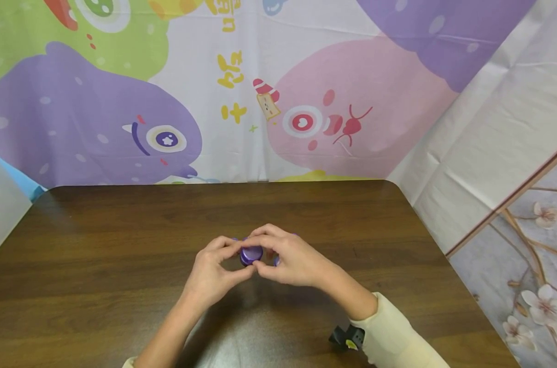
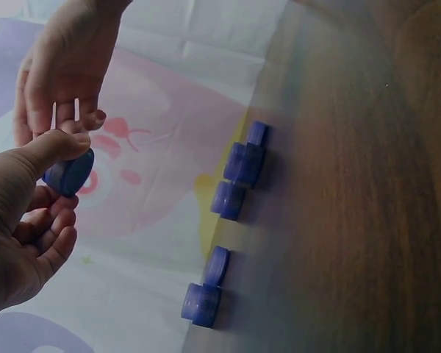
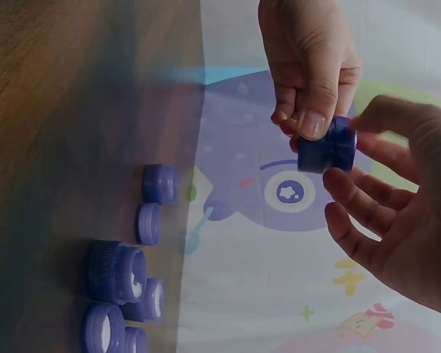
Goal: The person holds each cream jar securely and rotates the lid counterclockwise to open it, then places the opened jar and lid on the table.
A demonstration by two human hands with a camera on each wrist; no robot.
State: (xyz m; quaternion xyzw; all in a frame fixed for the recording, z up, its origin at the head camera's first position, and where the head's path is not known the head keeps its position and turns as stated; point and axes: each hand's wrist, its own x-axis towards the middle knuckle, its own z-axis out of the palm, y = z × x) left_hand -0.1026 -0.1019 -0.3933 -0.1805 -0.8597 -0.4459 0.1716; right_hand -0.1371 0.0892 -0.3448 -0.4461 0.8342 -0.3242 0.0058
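Note:
A small purple jar (image 1: 251,254) is held up above the table between both hands. In the right wrist view its body (image 3: 314,154) sits between the thumb and fingers of my left hand (image 3: 309,66). My right hand (image 3: 404,191) has its fingertips around the lid end (image 3: 343,144) of the same jar. The left wrist view shows my left hand (image 2: 22,213) with its thumb on the jar (image 2: 70,173), while the right hand (image 2: 70,66) reaches in from above. Whether the lid is seated or loose cannot be seen.
More purple jars and lids stand on the brown wooden table (image 1: 98,255), mostly hidden by the hands in the head view. Among them are a jar with white contents (image 3: 121,272), a lid (image 3: 148,223) and a jar (image 3: 159,184). A printed cloth (image 1: 241,148) hangs behind the table.

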